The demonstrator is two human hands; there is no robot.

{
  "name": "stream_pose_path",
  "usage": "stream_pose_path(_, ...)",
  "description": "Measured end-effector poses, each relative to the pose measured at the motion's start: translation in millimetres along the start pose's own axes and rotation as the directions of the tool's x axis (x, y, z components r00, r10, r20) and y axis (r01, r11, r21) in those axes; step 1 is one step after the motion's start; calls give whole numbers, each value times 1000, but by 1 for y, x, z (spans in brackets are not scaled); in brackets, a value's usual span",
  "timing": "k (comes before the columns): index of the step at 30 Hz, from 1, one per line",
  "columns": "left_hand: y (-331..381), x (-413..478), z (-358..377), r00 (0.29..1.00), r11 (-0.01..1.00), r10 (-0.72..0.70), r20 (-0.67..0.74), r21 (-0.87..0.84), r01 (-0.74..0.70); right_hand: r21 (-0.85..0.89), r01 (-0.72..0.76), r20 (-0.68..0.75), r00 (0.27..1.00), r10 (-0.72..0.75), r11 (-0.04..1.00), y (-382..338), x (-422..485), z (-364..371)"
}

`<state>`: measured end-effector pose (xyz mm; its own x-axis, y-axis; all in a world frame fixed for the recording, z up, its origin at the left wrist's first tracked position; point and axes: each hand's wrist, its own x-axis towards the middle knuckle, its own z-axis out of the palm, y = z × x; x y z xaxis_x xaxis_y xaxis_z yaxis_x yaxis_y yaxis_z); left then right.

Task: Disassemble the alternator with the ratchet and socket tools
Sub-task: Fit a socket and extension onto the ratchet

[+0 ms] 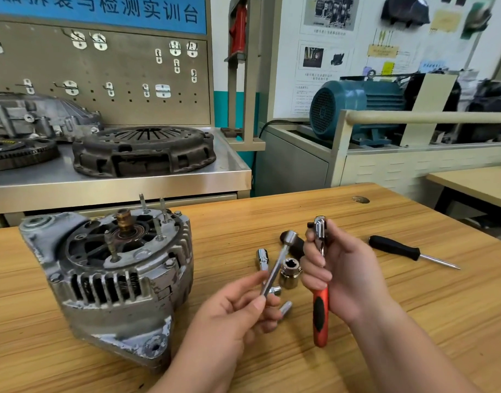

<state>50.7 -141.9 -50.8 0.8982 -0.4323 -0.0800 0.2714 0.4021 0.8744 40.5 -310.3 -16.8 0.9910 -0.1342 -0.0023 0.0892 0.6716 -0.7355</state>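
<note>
**Figure.** The grey, finned cast-metal alternator (110,279) lies at the left of the pale wooden table (414,211). Its threaded studs and brass-coloured shaft end point upward. We judge it heavy, rigid and unlikely to slide. Its ribbed rim and mounting lugs offer the surest hold, whereas the studs and the coils behind the vent slots are best left untouched. The right hand (340,268) curls round the chrome ratchet with the red-and-black handle (320,313), which it holds upright, head uppermost. The left hand (232,319) pinches a slim chrome extension bar (277,265) between thumb and fingertips. The piece on its far end is probably a socket, though the view does not settle this. Loose chrome sockets (289,275) lie on the table between the hands. A black-handled screwdriver (408,249) lies further right.
</note>
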Motion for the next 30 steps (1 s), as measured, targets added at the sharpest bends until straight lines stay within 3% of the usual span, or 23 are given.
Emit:
stream_pose_path(5, -6, 1, -1, 999, 999, 36, 14, 3, -36, 56, -23, 163, 987, 13, 998, -2, -11, 11)
stream_pose_path(9, -4, 1, -4, 990, 976, 125, 66, 172, -135, 102, -106, 353, 934, 64, 989, 2, -16, 18)
stream_pose_path(11, -3, -1, -6, 978, 921, 182, 105, 330, -207, 103, -149, 447, 890, 88, 983, 4, -16, 19)
stream_pose_path(14, -3, -6, -9, 945, 715, 273, 179, 619, -323, 48, -201, 527, 837, 147, 978, 9, -17, 21)
stream_pose_path(17, -3, -8, -11, 912, 581, 366, 183, 721, -377, -42, -231, 491, 843, 221, 972, 12, -19, 22)
stream_pose_path(22, -2, -3, -16, 846, 415, 511, 152, 818, -397, -195, -325, 211, 908, 363, 926, 11, -19, 27)
stream_pose_path(26, -4, 1, -24, 829, 334, 540, 149, 866, -373, -170, -328, 180, 917, 356, 929, 9, -17, 26)
stream_pose_path(30, -8, 3, -24, 824, 314, 549, 140, 879, -358, -175, -330, 194, 912, 361, 928, 6, -17, 25)
